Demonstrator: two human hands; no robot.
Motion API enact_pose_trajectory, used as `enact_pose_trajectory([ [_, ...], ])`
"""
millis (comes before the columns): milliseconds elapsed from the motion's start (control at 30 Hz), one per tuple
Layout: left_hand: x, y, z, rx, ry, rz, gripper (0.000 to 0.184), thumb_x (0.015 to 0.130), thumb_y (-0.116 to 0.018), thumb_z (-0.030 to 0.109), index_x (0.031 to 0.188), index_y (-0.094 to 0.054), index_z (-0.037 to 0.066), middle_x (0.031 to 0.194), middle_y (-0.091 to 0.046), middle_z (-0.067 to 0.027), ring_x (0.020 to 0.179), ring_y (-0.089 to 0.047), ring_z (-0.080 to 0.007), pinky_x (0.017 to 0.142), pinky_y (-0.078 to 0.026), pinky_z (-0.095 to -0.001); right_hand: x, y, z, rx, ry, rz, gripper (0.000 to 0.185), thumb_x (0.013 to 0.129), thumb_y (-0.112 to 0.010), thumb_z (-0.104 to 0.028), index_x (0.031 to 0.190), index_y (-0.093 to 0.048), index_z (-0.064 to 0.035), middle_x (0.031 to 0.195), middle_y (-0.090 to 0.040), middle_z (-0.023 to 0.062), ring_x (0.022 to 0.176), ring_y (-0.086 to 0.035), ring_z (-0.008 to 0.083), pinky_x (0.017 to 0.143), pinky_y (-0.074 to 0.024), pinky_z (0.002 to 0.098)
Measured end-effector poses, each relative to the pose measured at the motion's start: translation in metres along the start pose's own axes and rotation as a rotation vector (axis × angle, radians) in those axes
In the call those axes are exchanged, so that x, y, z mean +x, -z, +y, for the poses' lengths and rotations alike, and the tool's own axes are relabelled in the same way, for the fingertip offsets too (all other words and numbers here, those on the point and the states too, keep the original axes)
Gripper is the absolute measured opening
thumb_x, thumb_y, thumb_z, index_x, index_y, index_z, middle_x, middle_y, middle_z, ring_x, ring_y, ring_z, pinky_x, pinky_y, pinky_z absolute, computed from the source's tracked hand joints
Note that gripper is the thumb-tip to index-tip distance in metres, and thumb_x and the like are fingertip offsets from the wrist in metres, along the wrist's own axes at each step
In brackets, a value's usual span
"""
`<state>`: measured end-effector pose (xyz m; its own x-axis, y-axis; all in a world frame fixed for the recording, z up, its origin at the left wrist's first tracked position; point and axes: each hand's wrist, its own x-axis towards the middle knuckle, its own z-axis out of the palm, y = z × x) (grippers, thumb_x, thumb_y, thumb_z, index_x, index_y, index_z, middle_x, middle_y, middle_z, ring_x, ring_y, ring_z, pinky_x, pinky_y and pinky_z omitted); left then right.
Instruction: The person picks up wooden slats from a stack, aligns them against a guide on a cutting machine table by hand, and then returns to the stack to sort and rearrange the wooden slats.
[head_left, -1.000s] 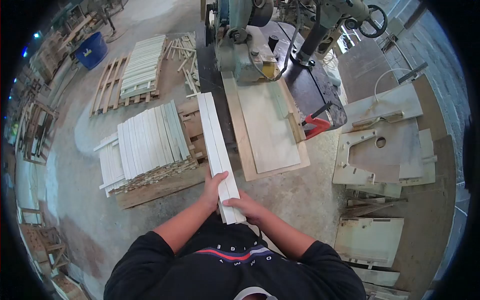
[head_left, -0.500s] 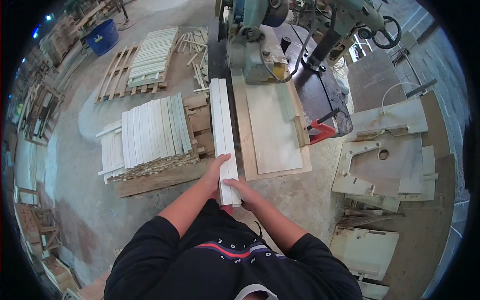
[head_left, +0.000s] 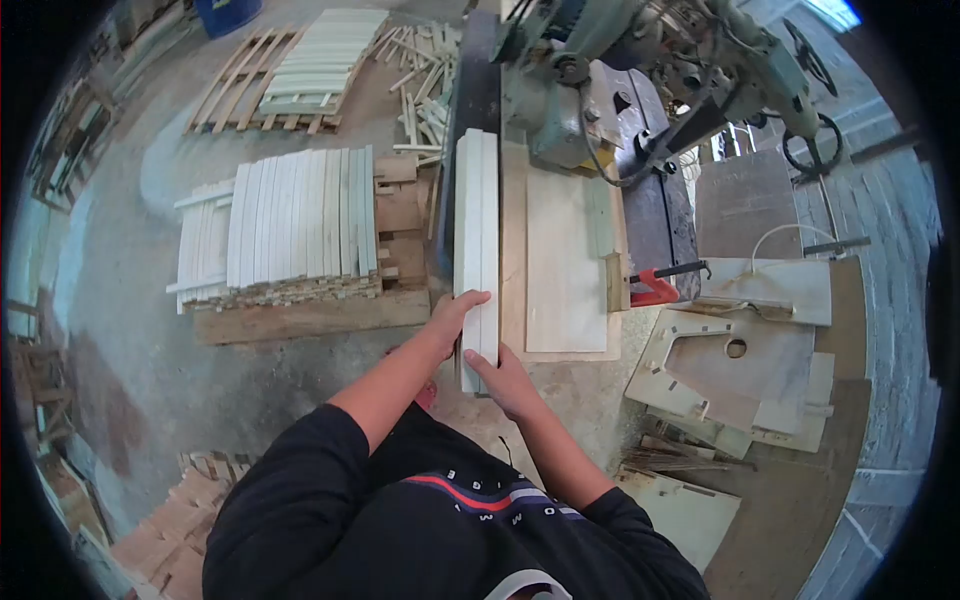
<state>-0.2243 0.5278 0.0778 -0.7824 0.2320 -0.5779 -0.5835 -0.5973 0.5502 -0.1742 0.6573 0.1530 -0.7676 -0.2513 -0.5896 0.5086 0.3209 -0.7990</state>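
Note:
A bundle of long white wooden strips [head_left: 477, 220] lies lengthwise in front of me, its far end beside the dark edge of the machine table. My left hand [head_left: 459, 318] grips the bundle's left side, thumb across the top. Nearer its close end, my right hand [head_left: 502, 380] holds the right side, thumb on top; the fingers of both hands are partly hidden below the strips. Just right of the bundle is a pale board [head_left: 566, 270] on the machine [head_left: 565, 110].
On the left stands a stack of white strips [head_left: 300, 215] on a wooden base. Behind it are a slatted pallet [head_left: 240, 80] and loose sticks [head_left: 425, 85]. A red clamp [head_left: 654, 287] sits at the table's right corner. Cut panels [head_left: 735, 370] lie at the right.
The view has turned and shifted. Both hands have carried the strips forward and to the right, up close beside the machine's board, and the bundle now points more nearly straight ahead.

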Motion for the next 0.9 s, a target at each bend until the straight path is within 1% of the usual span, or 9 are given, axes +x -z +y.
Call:
enact_pose_trajectory([
  [167, -0.01, -0.007, 0.015, -0.036, -0.047, 0.045, 0.049, 0.074, -0.067, 0.031, 0.106, -0.056, -0.005, 0.09, -0.061, -0.0117, 0.076, -0.061, -0.0212, 0.067, -0.049, -0.0343, -0.001, 0.001, -0.01, -0.237, 0.032, 0.048, 0.054, 0.08, -0.068, -0.03, 0.117, -0.048, 0.0053, 0.105, -0.061, 0.0171, 0.096, -0.059, 0.0236, 0.084, -0.0457, 0.0342],
  [333, 0.0, -0.011, 0.019, -0.03, -0.102, 0.095, 0.054, 0.072, -0.071, 0.028, 0.108, -0.054, -0.009, 0.092, -0.061, -0.0146, 0.078, -0.062, -0.0216, 0.068, -0.05, -0.0346, -0.01, -0.01, -0.038, -0.462, 0.262, 0.129, 0.055, 0.065, -0.08, -0.023, 0.104, -0.054, 0.0054, 0.097, -0.062, 0.0207, 0.091, -0.061, 0.0282, 0.079, -0.0468, 0.0364],
  [467, 0.008, -0.014, 0.026, -0.044, -0.099, 0.093, 0.055, 0.072, -0.072, 0.029, 0.107, -0.054, -0.01, 0.093, -0.062, -0.0162, 0.08, -0.062, -0.0235, 0.07, -0.05, -0.036, 0.014, 0.001, -0.016, -0.572, 0.29, 0.157, 0.054, 0.067, -0.078, -0.016, 0.106, -0.05, 0.0075, 0.095, -0.061, 0.0158, 0.083, -0.061, 0.0213, 0.072, -0.0497, 0.0324],
  [533, 0.012, -0.013, 0.026, -0.049, -0.099, 0.096, 0.056, 0.072, -0.072, 0.029, 0.107, -0.054, -0.011, 0.093, -0.062, -0.0165, 0.08, -0.062, -0.0239, 0.07, -0.05, -0.0365, 0.019, 0.002, -0.015, -0.512, 0.217, 0.218, 0.05, 0.063, -0.08, -0.021, 0.094, -0.055, 0.0086, 0.09, -0.062, 0.021, 0.084, -0.061, 0.0308, 0.075, -0.0472, 0.0377],
  [567, 0.013, -0.012, 0.026, -0.035, -0.062, 0.084, 0.057, 0.072, -0.072, 0.03, 0.107, -0.054, -0.011, 0.093, -0.062, -0.0169, 0.08, -0.063, -0.0244, 0.07, -0.051, -0.037, 0.018, 0.003, -0.015, -0.515, 0.217, 0.218, 0.05, 0.063, -0.08, -0.021, 0.094, -0.055, 0.0086, 0.09, -0.062, 0.021, 0.084, -0.061, 0.0308, 0.075, -0.0472, 0.0377],
  [667, 0.013, -0.012, 0.033, -0.002, -0.016, 0.062, 0.059, 0.072, -0.072, 0.031, 0.108, -0.053, -0.011, 0.093, -0.062, -0.0175, 0.079, -0.063, -0.025, 0.069, -0.051, -0.0378, 0.018, 0.001, -0.019, -0.436, 0.19, 0.283, 0.051, 0.063, -0.08, -0.021, 0.096, -0.053, 0.0084, 0.086, -0.061, 0.0167, 0.079, -0.06, 0.0252, 0.071, -0.0475, 0.0348],
  [733, 0.015, -0.01, 0.03, 0.009, -0.001, 0.052, 0.059, 0.072, -0.072, 0.032, 0.108, -0.053, -0.012, 0.093, -0.062, -0.0176, 0.079, -0.063, -0.0252, 0.069, -0.051, -0.0382, 0.017, 0.005, -0.017, -0.364, 0.197, 0.374, 0.045, 0.071, -0.076, -0.013, 0.101, -0.049, 0.0064, 0.082, -0.059, 0.0093, 0.074, -0.058, 0.0137, 0.065, -0.048, 0.0259],
  [833, 0.023, -0.007, 0.027, -0.021, -0.036, 0.017, 0.06, 0.072, -0.072, 0.033, 0.107, -0.053, -0.011, 0.093, -0.062, -0.0178, 0.079, -0.063, -0.0251, 0.068, -0.052, -0.0387, 0.016, 0.018, -0.027, -0.344, 0.048, 0.291, 0.04, 0.075, -0.073, -0.014, 0.102, -0.049, 0.0037, 0.085, -0.057, 0.0071, 0.074, -0.056, 0.0123, 0.065, -0.0467, 0.0255],
  [900, 0.019, -0.01, 0.029, -0.01, -0.026, 0.051, 0.06, 0.072, -0.072, 0.033, 0.107, -0.053, -0.011, 0.093, -0.061, -0.0189, 0.08, -0.063, -0.0255, 0.069, -0.052, -0.0388, 0.02, 0.023, -0.022, -0.293, 0.069, 0.255, 0.036, 0.077, -0.07, -0.013, 0.103, -0.05, 0.003, 0.086, -0.058, 0.0069, 0.075, -0.056, 0.0122, 0.066, -0.0464, 0.0257],
])
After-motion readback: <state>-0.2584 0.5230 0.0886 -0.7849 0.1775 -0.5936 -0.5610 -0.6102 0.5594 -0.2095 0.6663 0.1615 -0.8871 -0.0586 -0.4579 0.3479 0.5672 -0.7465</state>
